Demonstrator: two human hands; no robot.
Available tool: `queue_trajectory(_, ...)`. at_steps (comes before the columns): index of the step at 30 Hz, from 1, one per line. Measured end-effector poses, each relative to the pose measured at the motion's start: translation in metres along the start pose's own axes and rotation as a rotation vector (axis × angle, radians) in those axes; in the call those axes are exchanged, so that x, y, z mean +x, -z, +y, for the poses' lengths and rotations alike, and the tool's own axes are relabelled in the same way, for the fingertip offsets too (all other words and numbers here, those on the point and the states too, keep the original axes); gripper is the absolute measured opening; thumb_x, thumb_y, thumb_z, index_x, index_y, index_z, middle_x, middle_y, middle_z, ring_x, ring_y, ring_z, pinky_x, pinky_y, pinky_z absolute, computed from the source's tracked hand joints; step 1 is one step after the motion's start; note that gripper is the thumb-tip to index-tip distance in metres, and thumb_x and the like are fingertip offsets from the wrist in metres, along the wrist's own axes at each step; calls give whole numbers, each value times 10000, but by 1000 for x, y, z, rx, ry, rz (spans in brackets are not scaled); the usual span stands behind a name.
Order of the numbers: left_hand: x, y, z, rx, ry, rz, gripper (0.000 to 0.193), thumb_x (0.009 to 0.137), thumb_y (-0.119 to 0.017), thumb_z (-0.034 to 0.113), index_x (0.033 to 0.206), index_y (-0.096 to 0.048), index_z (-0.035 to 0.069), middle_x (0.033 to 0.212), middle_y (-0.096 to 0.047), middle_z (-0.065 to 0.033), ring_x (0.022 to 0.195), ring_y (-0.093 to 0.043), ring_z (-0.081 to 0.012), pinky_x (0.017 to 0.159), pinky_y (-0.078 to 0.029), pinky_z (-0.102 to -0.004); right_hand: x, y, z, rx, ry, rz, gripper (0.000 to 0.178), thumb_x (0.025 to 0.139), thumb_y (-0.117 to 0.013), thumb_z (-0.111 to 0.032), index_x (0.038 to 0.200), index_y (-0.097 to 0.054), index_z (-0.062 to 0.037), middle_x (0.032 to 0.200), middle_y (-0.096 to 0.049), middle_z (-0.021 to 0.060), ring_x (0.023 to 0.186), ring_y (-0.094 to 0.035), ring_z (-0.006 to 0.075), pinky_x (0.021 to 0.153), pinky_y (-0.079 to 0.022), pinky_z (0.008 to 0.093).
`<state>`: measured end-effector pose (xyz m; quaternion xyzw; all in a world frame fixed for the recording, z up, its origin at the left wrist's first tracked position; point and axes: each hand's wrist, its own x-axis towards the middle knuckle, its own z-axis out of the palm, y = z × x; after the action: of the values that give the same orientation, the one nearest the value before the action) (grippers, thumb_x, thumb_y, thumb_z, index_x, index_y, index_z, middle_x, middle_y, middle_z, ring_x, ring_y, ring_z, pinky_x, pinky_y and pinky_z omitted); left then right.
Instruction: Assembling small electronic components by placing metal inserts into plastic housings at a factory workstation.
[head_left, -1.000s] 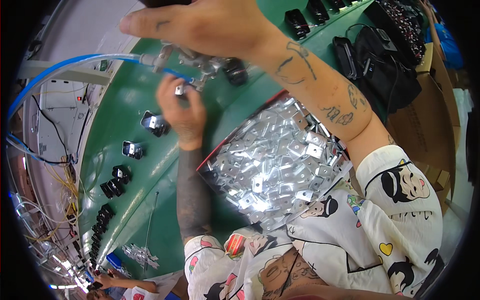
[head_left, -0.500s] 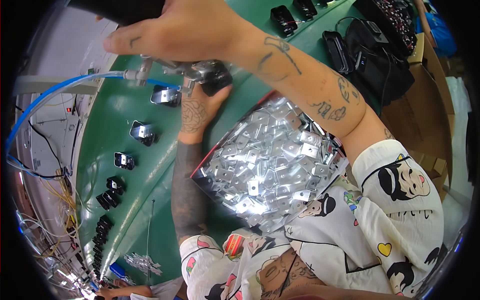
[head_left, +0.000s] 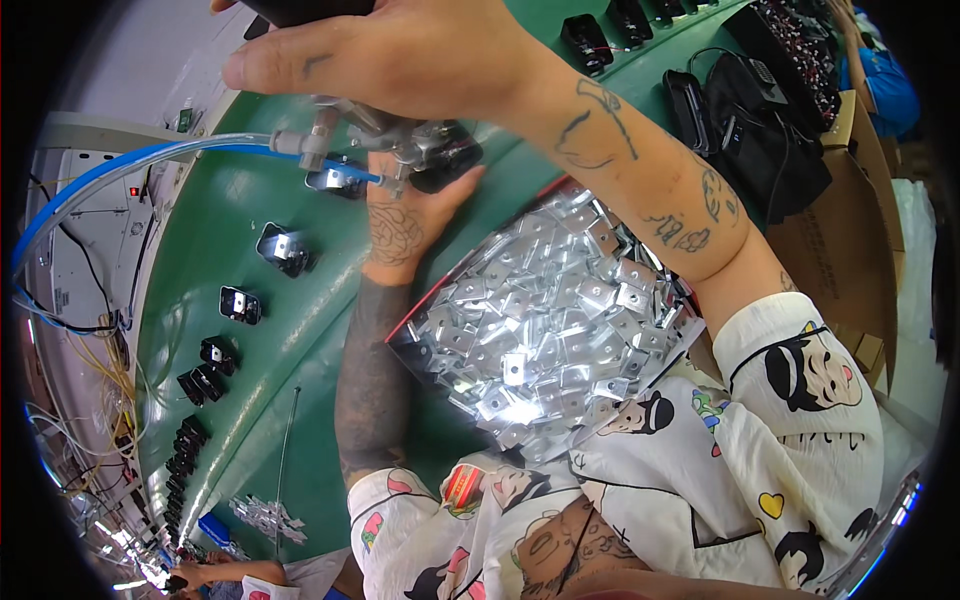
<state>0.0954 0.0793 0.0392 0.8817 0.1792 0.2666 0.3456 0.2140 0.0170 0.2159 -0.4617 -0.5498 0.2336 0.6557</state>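
Note:
My right hand (head_left: pixel 420 60) is closed round the black body of a powered screwdriver (head_left: pixel 310 10) at the top of the view. Its metal head (head_left: pixel 365 130), fed by a blue and a clear hose (head_left: pixel 180 150), points down beneath that hand. Just below the head, my left hand (head_left: pixel 405 220) grips a black plastic housing (head_left: pixel 450 155), thumb along its right side; its other fingers are hidden behind the screwdriver. Whether the tip touches the housing I cannot tell. Near my body, a red-edged tray (head_left: pixel 400 328) is heaped with small bent metal brackets (head_left: pixel 540 310), each with a hole.
Black housings with metal pieces inside (head_left: pixel 283 248) stand in a curving row on the green table (head_left: pixel 310 330), left of my left arm. More housings (head_left: pixel 588 42) sit at the far side. A black bag (head_left: pixel 755 130) and a cardboard box (head_left: pixel 850 250) are at right. Another person's arm (head_left: pixel 225 572) shows lower left.
The view has shifted slightly, so the row of housings appears further left. My right hand and the screwdriver sit a little further right in the picture; both hands keep their grips.

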Motion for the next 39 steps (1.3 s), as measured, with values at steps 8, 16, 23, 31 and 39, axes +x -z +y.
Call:
queue_trajectory(8, -2, -2, -4, -20, 11, 39, 647, 674, -884, 292, 1196, -613, 21, 1141, -619, -160, 971, -625, -298, 842, -525, -371, -3, 0, 4, -20, 25, 22, 468, 819, -680, -56, 1262, -532, -32, 871, -603, 27, 659, -503, 116, 611, -417, 246)
queue_trajectory(16, -1, 0, -4, -46, 1, 25, 630, 674, -883, 294, 1180, -623, 22, 1125, -627, -153, 971, -629, -292, 847, -524, -364, 0, 1, 12, -44, 48, 37, 449, 821, -677, -57, 1246, -535, -35, 868, -591, 26, 679, -501, 123, 633, -419, 248)
queue_trajectory(23, -5, -1, -7, -36, -53, 63, 596, 677, -877, 278, 1151, -624, 21, 1122, -628, -153, 914, -617, -280, 806, -517, -355, -4, -4, 9, -67, 81, 55, 432, 823, -675, -58, 1232, -539, -38, 865, -581, 25, 696, -499, 128, 652, -421, 251)
queue_trajectory(31, 4, 2, -10, 126, -69, 43, 703, 743, -836, 259, 1309, -498, 14, 1190, -643, -158, 1050, -637, -279, 920, -490, -348, -27, 20, -2, -8, 61, 18, 429, 824, -674, -56, 1230, -536, -33, 862, -577, 25, 683, -497, 127, 637, -419, 247)
queue_trajectory(39, 3, 0, -13, 8, -116, 91, 710, 705, -853, 237, 1292, -533, 0, 1207, -616, -165, 1054, -615, -289, 911, -492, -368, -7, 3, 4, 82, -10, 10, 433, 824, -673, -52, 1231, -529, -23, 859, -574, 25, 654, -494, 123, 604, -414, 240)
